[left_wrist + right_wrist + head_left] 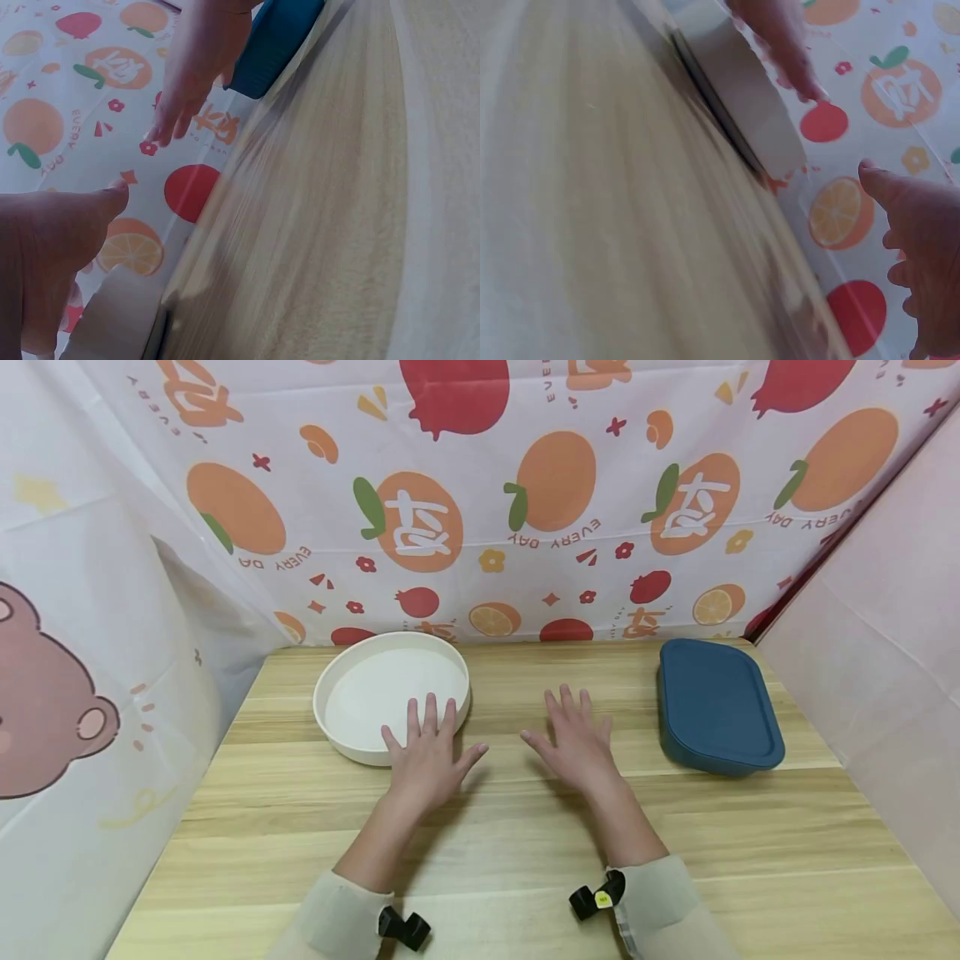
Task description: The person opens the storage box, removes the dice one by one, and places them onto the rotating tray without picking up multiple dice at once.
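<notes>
Left hand (427, 760) — round white tray (352, 693)

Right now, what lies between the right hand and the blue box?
Nothing but bare wooden table. In the head view the right hand lies flat with fingers spread, and a plain strip of wood separates it from the blue box.

Bright, even light here, with soft shadows pooling under both forearms on the wooden table (525, 852). Head view is sharp with slightly bowed edges; both wrist views are smeared and blurry.
</notes>
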`<state>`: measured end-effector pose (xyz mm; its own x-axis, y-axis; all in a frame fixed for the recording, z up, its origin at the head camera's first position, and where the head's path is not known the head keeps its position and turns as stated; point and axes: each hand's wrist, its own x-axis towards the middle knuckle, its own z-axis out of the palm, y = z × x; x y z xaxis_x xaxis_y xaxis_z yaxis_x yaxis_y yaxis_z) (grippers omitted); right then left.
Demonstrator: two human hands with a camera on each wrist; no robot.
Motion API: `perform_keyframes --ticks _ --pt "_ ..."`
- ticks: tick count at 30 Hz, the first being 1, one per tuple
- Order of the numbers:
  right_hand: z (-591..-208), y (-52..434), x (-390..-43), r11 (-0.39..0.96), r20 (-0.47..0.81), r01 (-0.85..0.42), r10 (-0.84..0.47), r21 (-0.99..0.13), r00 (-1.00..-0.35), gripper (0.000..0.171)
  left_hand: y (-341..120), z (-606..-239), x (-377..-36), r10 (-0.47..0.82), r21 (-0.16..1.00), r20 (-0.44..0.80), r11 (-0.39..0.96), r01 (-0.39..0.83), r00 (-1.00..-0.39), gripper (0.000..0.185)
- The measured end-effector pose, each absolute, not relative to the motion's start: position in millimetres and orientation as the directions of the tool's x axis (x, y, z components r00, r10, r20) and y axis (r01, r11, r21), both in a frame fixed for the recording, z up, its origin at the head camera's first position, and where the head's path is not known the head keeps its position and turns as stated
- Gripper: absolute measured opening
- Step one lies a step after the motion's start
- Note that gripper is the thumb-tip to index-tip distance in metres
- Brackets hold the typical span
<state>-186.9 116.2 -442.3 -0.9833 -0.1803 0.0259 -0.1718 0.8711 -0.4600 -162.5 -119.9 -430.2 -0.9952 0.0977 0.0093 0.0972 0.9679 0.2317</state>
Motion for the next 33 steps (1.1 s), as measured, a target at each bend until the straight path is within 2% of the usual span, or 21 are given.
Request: perform_keyframes --ticks 3,10,14,18,21,25,28,33 --pt "-439 124 -190 0.874 0.028 -0.160 -0.166 -0.459 -0.986 0.093 -121 -431 -163 0.095 0.236 0.023 0.967 0.098 -0.995 0.090" --pt "-428 160 -198 0.857 0.064 -0.129 -0.112 -0.499 -0.992 0.089 -121 -430 -165 0.115 0.261 0.084 0.956 0.134 -0.990 0.088" --pt "-419 206 -201 0.821 0.152 -0.052 0.043 -0.569 -0.987 0.083 -118 -427 -165 0.140 0.308 0.194 0.931 0.196 -0.971 0.083" --pt "-414 257 -196 0.758 0.190 0.082 0.264 -0.648 -0.945 0.076 -114 -423 -165 0.153 0.367 0.305 0.892 0.264 -0.940 0.073" --pt "-416 292 -190 0.700 0.142 0.217 0.416 -0.680 -0.898 0.076 -106 -421 -166 0.171 0.381 0.332 0.875 0.298 -0.928 0.071" --pt "-423 324 -182 0.622 -0.017 0.400 0.528 -0.673 -0.849 0.081 -93 -420 -166 0.213 0.378 0.324 0.864 0.333 -0.922 0.073" --pt "-429 336 -180 0.606 -0.100 0.451 0.522 -0.655 -0.847 0.083 -86 -420 -166 0.237 0.371 0.325 0.859 0.354 -0.916 0.073" --pt "-436 333 -187 0.666 -0.073 0.343 0.398 -0.662 -0.914 0.079 -78 -420 -166 0.251 0.378 0.351 0.843 0.382 -0.902 0.069"
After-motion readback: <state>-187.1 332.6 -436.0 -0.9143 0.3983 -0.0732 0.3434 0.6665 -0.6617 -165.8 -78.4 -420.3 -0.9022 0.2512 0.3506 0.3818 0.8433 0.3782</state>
